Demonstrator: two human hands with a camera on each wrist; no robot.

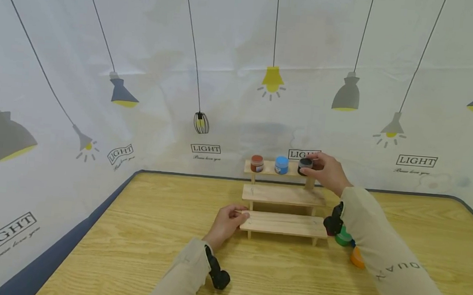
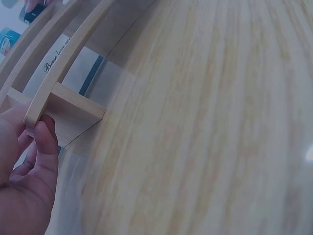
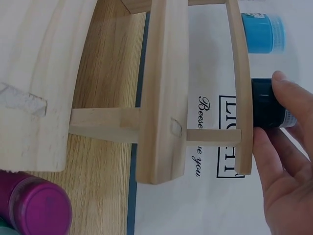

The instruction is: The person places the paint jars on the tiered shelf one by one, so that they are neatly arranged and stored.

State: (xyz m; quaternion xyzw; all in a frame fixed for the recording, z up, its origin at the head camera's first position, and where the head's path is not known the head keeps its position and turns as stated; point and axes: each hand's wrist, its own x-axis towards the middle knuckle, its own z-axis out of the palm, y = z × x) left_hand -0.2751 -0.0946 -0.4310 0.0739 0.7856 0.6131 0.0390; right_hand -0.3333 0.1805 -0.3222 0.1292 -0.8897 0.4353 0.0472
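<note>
A small wooden three-step stand (image 1: 284, 195) is on the table near the back wall. On its top step, a brownish-red paint jar (image 1: 257, 163), a light blue jar (image 1: 281, 165) and a black jar (image 1: 304, 167) form a row. My right hand (image 1: 329, 172) holds the black jar by its sides, at the right end of that step. In the right wrist view this jar (image 3: 266, 103) touches the step's surface between thumb and fingers. My left hand (image 1: 226, 223) pinches the left end of the lowest step, thumb above and fingers below, as the left wrist view shows.
To the right of the stand, partly behind my right forearm, are a green jar (image 1: 343, 237) and an orange jar (image 1: 358, 257). A magenta jar (image 3: 46, 208) lies beside the lowest step. A lamp-printed cloth (image 1: 240, 97) hangs behind the table.
</note>
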